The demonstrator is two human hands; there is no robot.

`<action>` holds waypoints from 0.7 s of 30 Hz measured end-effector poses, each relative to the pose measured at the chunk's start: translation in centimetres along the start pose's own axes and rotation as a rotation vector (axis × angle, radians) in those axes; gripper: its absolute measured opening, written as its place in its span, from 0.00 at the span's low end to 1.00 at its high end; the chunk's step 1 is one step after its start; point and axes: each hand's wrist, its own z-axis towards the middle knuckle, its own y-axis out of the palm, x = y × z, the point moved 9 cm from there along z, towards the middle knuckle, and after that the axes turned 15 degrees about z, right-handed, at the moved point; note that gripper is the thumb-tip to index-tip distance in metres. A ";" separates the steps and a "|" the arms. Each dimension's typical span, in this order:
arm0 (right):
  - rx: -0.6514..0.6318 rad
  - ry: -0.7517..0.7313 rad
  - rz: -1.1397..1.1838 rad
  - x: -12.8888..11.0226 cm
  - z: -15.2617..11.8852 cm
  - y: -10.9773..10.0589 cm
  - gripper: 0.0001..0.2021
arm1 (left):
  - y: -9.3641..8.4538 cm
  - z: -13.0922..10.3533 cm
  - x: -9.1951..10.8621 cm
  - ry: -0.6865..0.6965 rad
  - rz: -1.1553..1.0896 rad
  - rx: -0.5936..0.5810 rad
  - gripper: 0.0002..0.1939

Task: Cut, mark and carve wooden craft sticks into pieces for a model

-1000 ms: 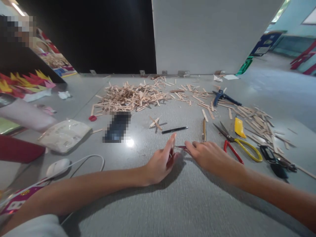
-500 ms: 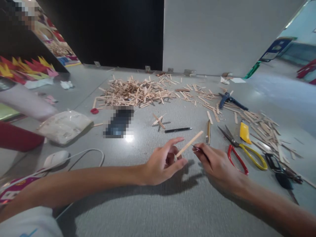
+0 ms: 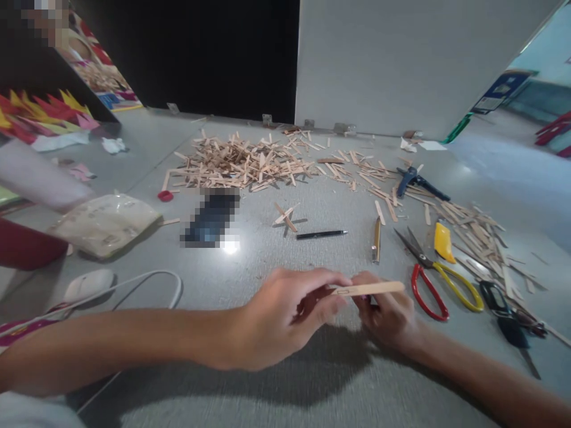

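Note:
My left hand [image 3: 279, 318] pinches a wooden craft stick [image 3: 370, 289] between thumb and fingers, near its left end. The stick lies almost level and carries a small drawn rectangle. Just behind it, my right hand [image 3: 390, 315] is closed on a small dark pointed tool, now mostly hidden by the stick and the fingers. Beyond the hands lie a black pen [image 3: 321, 235] and a few crossed craft sticks [image 3: 286, 217]. A yellowish cutter [image 3: 376, 241] rests on the table past my right hand.
Scissors [image 3: 430, 261] with red and yellow handles lie on the right, beside a yellow object [image 3: 444, 242] and blue-handled pliers [image 3: 419, 181]. A heap of craft sticks [image 3: 241, 160] spreads before upright panels [image 3: 401, 65]. Left are a phone [image 3: 213, 219], plastic bag [image 3: 107, 226] and white mouse [image 3: 89, 285].
The craft stick has swung from slanting upward to nearly level. My left hand has turned and moved slightly right, bringing the stick in front of my right hand.

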 end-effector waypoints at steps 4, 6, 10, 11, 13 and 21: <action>-0.029 0.006 0.012 0.3 -0.6 0.3 0.09 | -0.5 -0.6 1.6 0.236 0.257 0.147 0.11; -0.034 0.019 0.025 0.4 -0.8 0.4 0.09 | -0.5 -1.0 1.9 0.298 0.336 0.202 0.11; -0.037 0.027 0.041 0.4 -0.5 0.5 0.12 | -0.3 -1.5 2.6 0.391 0.471 0.264 0.10; -0.034 0.028 0.039 0.4 -0.4 0.5 0.13 | -0.3 -1.6 2.9 0.416 0.511 0.279 0.10; -0.028 0.026 0.045 0.3 -0.3 0.5 0.14 | -0.3 -1.7 3.4 0.472 0.591 0.309 0.10; -0.042 0.009 0.089 0.4 -0.7 0.8 0.13 | 0.1 -2.4 4.9 0.692 0.796 0.309 0.11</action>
